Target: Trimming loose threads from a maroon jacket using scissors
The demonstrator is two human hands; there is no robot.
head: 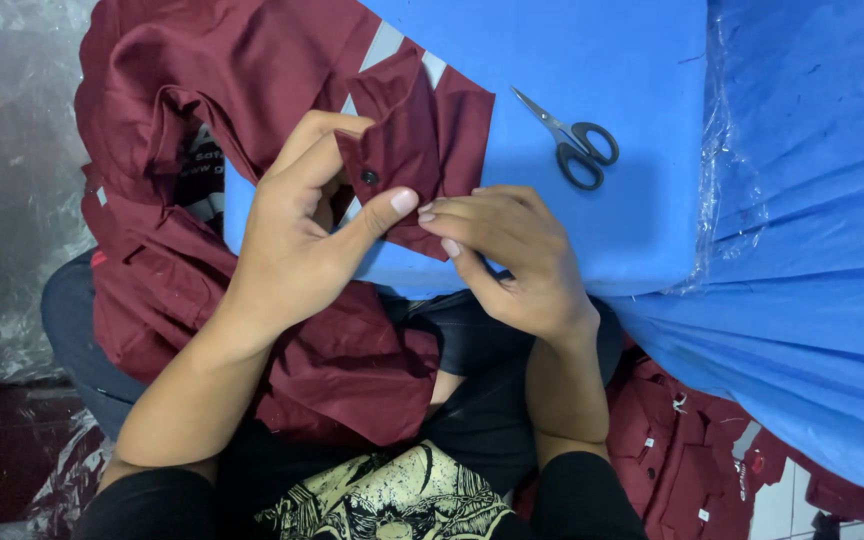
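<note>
at the far left lies crinkled clear plastic (2, 150) on the floor. next comes a maroon garment (182, 120), bunched over the person's lap and up onto a blue pad (592, 60). a grey strip (384, 45) crosses it near the top, and a dark patch with pale print (202, 165) shows in a fold. the left hand (297, 235) pinches a cuff-like flap (417, 130), thumb on the cloth beside a dark button (369, 177). the right hand (512, 255) grips the flap's lower edge with curled fingers, fingertips touching the left thumb. black scissors (577, 145) lie closed, it seems, on the pad, apart from both hands. at the lower right, more maroon garments (682, 460) carry small white tags.
</note>
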